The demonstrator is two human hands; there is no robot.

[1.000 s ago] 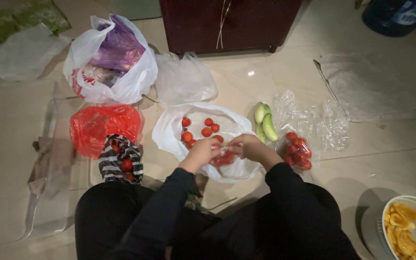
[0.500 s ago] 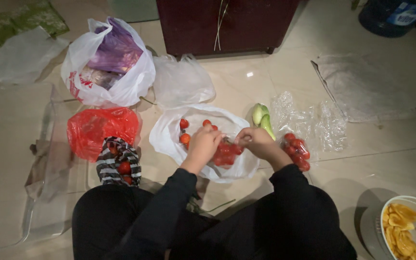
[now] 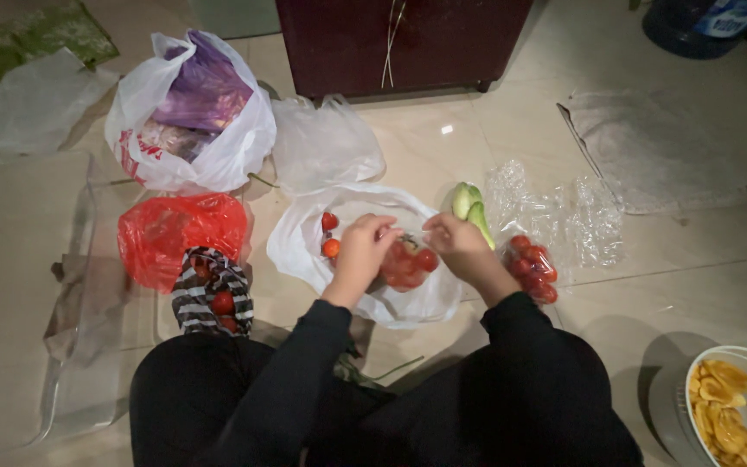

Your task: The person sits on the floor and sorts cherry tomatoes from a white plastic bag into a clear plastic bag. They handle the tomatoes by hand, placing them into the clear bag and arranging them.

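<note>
Both hands are working over a white plastic sheet [image 3: 304, 251] lying on the pale tiled floor [image 3: 693, 277]: the left hand [image 3: 363, 251] and the right hand [image 3: 458, 245] are each pinching the top of a small clear bag of cherry tomatoes [image 3: 408, 266] between them, fingers closed on its plastic. Loose tomatoes [image 3: 330, 235] are lying on the sheet's left part. A red bag [image 3: 179, 229] and a striped bag [image 3: 209, 290] are sitting left of it, and a white shopping bag [image 3: 188, 112] is standing beyond. Green cucumbers [image 3: 470, 206] and another clear tomato bag [image 3: 533, 266] are lying just right. A dark cabinet [image 3: 399, 43] is standing at the far edge.
</note>
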